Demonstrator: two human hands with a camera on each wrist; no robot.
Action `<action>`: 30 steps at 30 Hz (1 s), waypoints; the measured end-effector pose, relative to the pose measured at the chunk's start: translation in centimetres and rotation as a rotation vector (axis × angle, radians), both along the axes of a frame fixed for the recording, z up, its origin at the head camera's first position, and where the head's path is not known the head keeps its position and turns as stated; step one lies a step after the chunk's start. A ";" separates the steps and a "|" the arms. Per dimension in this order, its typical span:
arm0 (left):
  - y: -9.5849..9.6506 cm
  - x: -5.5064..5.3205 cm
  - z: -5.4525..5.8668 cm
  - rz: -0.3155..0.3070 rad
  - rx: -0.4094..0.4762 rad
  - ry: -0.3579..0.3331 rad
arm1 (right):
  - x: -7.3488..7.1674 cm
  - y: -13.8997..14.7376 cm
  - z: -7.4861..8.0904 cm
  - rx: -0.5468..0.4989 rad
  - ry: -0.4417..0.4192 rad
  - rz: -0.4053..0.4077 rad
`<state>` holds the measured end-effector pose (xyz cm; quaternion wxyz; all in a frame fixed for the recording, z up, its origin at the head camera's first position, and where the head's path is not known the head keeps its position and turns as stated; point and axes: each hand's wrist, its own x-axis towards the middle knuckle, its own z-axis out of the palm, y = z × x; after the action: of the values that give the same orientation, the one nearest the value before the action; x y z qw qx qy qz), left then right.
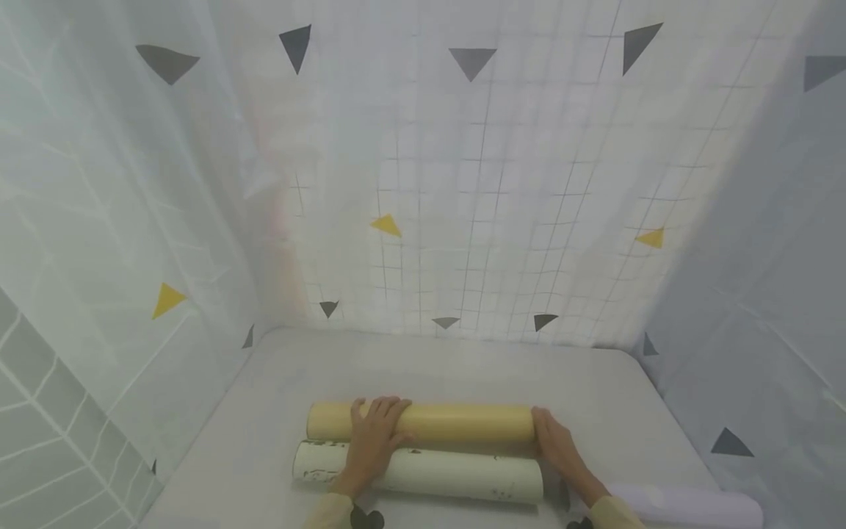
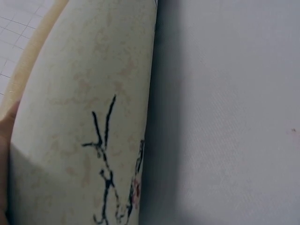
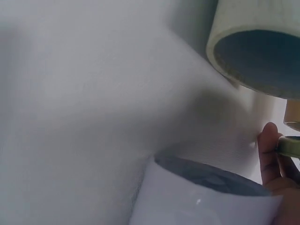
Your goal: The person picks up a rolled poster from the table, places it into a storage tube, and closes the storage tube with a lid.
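Observation:
In the head view, a yellow wallpaper roll [image 1: 469, 422] lies crosswise on the table. Just in front of it is a pale wallpaper roll [image 1: 463, 474] with a dark branch pattern, which fills much of the left wrist view. My left hand [image 1: 375, 437] reaches over the pale roll and holds the yellow one, fingers over its top and thumb on the near side. At the yellow roll's right end, my right hand [image 1: 558, 444] touches with extended fingers. The right wrist view has an olive-green curved edge [image 3: 288, 146] beside those fingers; I cannot tell what it belongs to.
A lavender roll [image 1: 694, 507] lies at the front right, its hollow end near my right wrist. The white table [image 1: 449, 367] has rounded back corners. Sheeting with grey and yellow triangles [image 1: 386, 225] hangs behind and along both sides.

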<state>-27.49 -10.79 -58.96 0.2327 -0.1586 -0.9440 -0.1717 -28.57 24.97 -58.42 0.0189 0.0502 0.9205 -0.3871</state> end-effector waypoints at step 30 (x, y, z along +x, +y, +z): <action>0.0 -0.1 0.2 -0.020 0.030 -0.098 | -1.2 0.0 0.5 -0.220 -0.120 0.082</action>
<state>-27.56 -10.83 -58.71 0.1868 -0.1559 -0.9500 -0.1955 -29.75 24.93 -57.91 0.0950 0.0335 0.8711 -0.4807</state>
